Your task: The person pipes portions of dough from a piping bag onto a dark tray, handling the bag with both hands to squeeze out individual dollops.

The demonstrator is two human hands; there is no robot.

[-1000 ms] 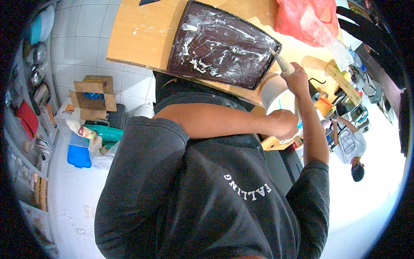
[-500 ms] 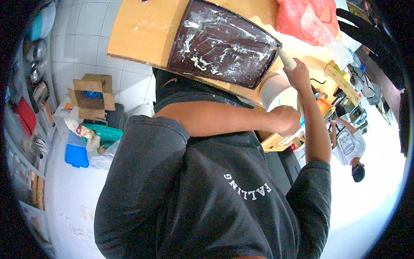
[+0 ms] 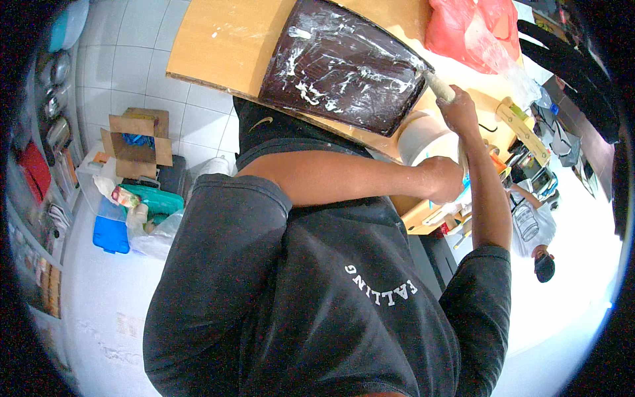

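Fingers of right hand [image 3: 458,111] wrapped round pale stick [image 3: 439,87] at right corner of tray [image 3: 377,69], left hand's [image 3: 443,180] grip unclear; white smears [image 3: 299,32] patchy, dark areas uncoated.

Wooden table [image 3: 225,46] — smeared dark tray [image 3: 350,66], red plastic bag [image 3: 456,30].

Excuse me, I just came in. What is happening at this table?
A person's right hand grips a pale, tapered tool, its tip at the right edge of a dark brown tray smeared with white. The left hand is beside a white bucket; whether it grips anything is hidden. The tray lies on a wooden table, near a red plastic bag.
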